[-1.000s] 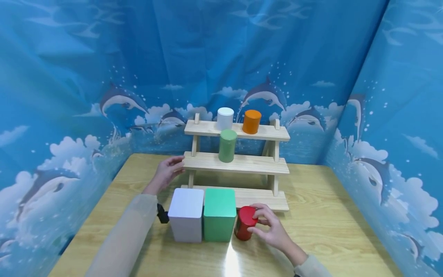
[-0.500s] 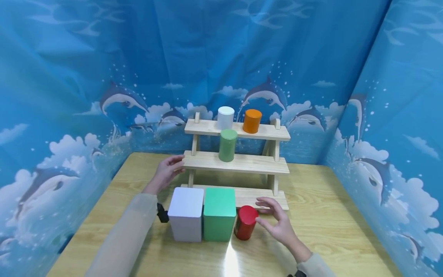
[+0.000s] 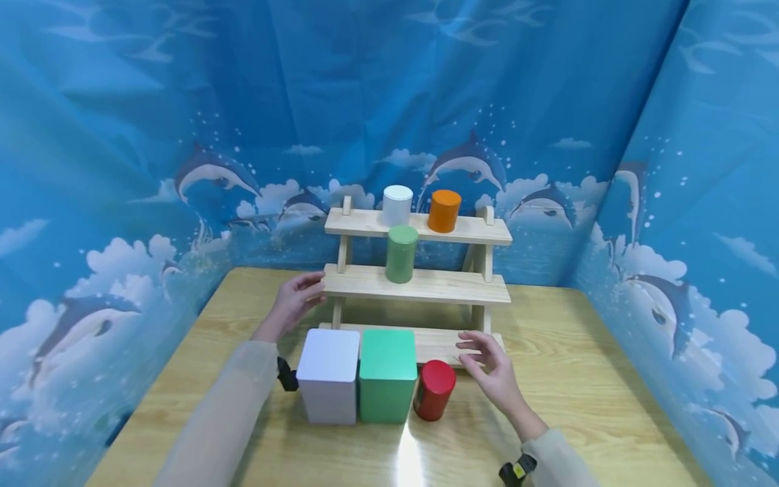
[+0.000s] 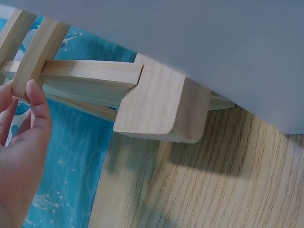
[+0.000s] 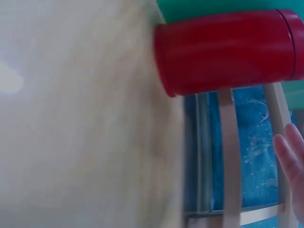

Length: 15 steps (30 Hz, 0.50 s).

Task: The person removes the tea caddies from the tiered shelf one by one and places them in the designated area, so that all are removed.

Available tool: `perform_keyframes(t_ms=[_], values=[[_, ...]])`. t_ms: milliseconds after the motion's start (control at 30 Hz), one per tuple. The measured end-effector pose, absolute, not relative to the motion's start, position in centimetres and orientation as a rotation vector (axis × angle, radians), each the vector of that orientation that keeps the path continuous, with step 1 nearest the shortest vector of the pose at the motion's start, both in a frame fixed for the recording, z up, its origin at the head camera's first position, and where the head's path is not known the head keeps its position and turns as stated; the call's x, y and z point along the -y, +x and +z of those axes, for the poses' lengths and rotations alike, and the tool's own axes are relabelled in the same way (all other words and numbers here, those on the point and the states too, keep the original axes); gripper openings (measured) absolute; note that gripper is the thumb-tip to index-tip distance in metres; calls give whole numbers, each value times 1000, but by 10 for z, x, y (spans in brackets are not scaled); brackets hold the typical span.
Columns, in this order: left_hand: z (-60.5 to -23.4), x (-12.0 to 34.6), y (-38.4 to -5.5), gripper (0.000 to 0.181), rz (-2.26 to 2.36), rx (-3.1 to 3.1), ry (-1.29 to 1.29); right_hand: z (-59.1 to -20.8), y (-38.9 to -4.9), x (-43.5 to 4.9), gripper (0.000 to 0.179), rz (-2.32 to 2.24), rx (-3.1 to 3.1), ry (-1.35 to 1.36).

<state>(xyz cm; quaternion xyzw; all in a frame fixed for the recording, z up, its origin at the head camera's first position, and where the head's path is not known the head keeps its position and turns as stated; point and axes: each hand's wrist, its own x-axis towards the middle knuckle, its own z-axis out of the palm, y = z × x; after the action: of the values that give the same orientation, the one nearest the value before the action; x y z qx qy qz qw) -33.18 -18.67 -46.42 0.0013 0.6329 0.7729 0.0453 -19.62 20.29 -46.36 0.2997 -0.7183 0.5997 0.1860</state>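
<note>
In the head view my left hand (image 3: 295, 302) is at the left end of the middle board of a three-tier wooden display shelf (image 3: 420, 283). The left wrist view has the board's end (image 4: 28, 83) between my thumb and fingers. My right hand (image 3: 491, 370) holds nothing, its fingers spread loosely in front of the lowest board's right end. Just left of it, apart from the fingers, a red cylindrical tin (image 3: 435, 391) stands upright on the table. The right wrist view gives the red tin (image 5: 223, 52) large, with my right fingertips (image 5: 287, 153) away from it.
A green square box (image 3: 387, 385) and a pale lavender one (image 3: 328, 389) stand left of the red tin, in front of the shelf. White (image 3: 397, 205) and orange (image 3: 444, 211) tins occupy the top board. A light green tin (image 3: 402, 254) is on the middle board.
My right hand has let go of the red tin and drawn away to the right and slightly back. The tin stays where it stood. My left hand keeps its place.
</note>
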Motion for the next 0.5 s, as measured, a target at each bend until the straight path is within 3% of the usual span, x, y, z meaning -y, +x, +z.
perform_keyframes(t_ms=[500], values=[[-460, 186, -333, 43, 2355, -1933, -62, -426, -230, -192, 29, 1565, 2261, 805]])
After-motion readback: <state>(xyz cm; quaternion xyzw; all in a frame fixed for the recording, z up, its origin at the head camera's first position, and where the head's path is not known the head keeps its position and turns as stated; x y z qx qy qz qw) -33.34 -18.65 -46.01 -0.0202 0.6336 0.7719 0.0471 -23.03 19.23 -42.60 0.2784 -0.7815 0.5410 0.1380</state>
